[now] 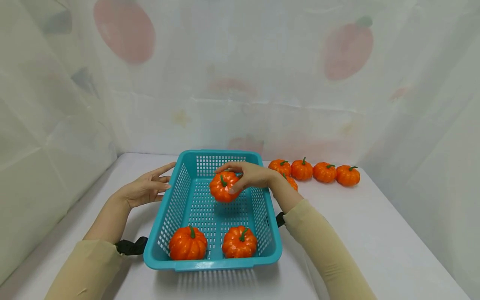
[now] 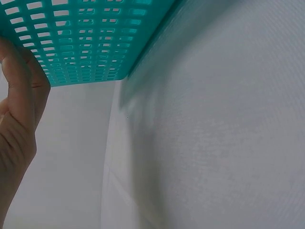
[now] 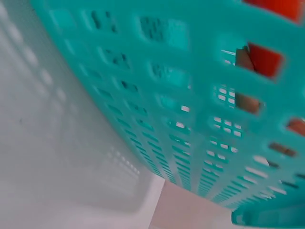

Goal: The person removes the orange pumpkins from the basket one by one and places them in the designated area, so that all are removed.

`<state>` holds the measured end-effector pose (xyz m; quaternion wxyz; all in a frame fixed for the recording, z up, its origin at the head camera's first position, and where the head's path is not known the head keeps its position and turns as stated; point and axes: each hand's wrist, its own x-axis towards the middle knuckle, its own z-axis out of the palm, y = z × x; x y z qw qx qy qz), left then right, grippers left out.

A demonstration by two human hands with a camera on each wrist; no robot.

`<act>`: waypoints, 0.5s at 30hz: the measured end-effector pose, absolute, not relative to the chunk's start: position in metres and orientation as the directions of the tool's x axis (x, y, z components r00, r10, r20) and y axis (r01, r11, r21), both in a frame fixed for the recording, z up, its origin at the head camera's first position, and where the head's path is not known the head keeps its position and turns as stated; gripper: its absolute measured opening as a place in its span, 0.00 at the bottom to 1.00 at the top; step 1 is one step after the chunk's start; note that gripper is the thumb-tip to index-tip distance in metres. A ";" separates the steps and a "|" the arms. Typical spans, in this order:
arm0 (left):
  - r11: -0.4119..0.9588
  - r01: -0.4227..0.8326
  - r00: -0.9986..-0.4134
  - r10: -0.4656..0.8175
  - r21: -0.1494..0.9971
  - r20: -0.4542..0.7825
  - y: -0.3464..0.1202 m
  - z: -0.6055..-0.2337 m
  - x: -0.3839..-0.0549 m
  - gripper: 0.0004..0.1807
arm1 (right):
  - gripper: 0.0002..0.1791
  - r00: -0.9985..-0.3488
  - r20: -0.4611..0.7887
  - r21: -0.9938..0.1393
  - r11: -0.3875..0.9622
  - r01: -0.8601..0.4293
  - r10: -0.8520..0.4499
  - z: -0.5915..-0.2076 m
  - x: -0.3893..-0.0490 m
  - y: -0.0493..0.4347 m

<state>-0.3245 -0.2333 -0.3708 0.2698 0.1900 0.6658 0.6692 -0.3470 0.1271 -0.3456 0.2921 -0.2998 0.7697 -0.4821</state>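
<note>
My right hand (image 1: 253, 175) grips a small orange toy pumpkin (image 1: 223, 186) with a green stem, thumb on the near side and fingers over the far side. It holds this pumpkin inside a turquoise plastic basket (image 1: 212, 263), above the slotted floor. Two more pumpkins sit at the basket's near end, one on the left (image 1: 188, 243) and one on the right (image 1: 240, 242). Beside the basket's left wall is my left hand (image 1: 146, 187), its fingers loosely extended and the thumb tip right at the rim. Through the wall's holes in the right wrist view, parts of an orange-red pumpkin (image 3: 266, 60) show.
Several pumpkins (image 1: 325, 172) stand in a row on the white table (image 1: 356, 233) at the back right. Another pumpkin (image 1: 291, 182) is partly hidden behind my right wrist. Pale curtains (image 1: 240, 121) with faded fruit prints hang behind the table and along both sides.
</note>
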 end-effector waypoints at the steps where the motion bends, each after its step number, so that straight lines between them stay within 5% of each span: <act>1: 0.030 -0.106 -0.780 0.618 0.994 -0.102 -0.233 -0.371 -0.325 0.46 | 0.37 -0.652 -0.150 -0.922 0.343 -0.179 -0.744 -0.344 -0.347 0.129; 15: 0.029 -0.110 -0.785 0.611 0.994 -0.105 -0.234 -0.370 -0.324 0.46 | 0.35 -0.650 -0.045 -0.986 0.139 -0.095 -0.758 -0.326 -0.346 0.167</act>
